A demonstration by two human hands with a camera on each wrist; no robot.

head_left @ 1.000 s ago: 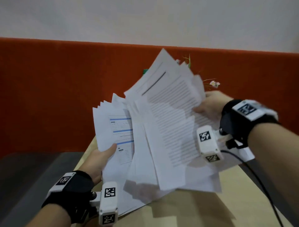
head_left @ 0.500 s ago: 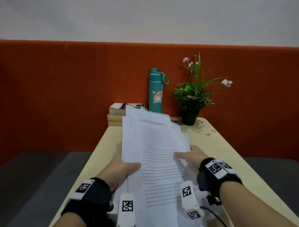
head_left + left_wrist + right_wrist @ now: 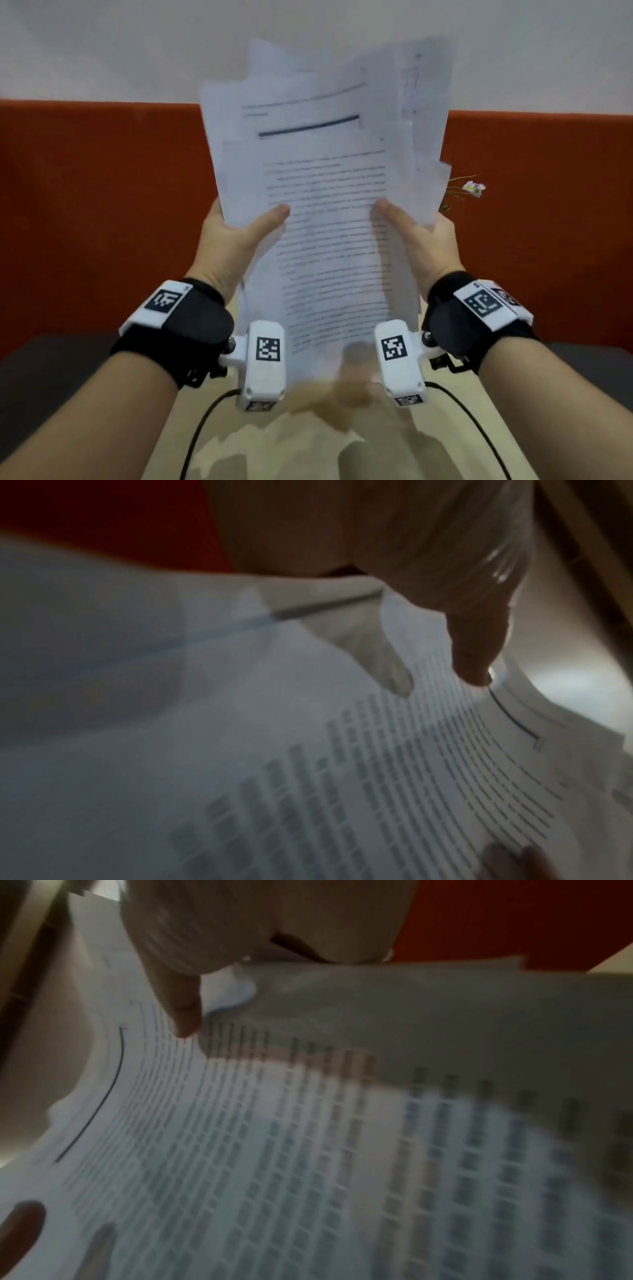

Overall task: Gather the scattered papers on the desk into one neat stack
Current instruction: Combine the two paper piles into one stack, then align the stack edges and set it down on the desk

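A bundle of white printed papers (image 3: 329, 205) stands upright in the air above the desk (image 3: 308, 442), its top edges uneven and its lower edge blurred. My left hand (image 3: 236, 236) grips the bundle's left side, thumb on the front sheet. My right hand (image 3: 416, 236) grips the right side the same way. Up close, the left wrist view shows my left hand (image 3: 466, 647) with its thumb on the printed papers (image 3: 342, 777). In the right wrist view my right hand (image 3: 181, 1007) presses its thumb on the curved papers (image 3: 274, 1150). The fingers behind the sheets are hidden.
An orange partition (image 3: 102, 212) runs behind the desk, with a pale wall above it. A small pink flower (image 3: 474, 187) of the potted plant peeks out right of the papers. Black cables (image 3: 205, 428) trail from the wrist cameras over the desk.
The papers, fanned out one second ago, were brought together low over the desk and have now been raised upright. Both hands moved up and hold the bundle at its sides.
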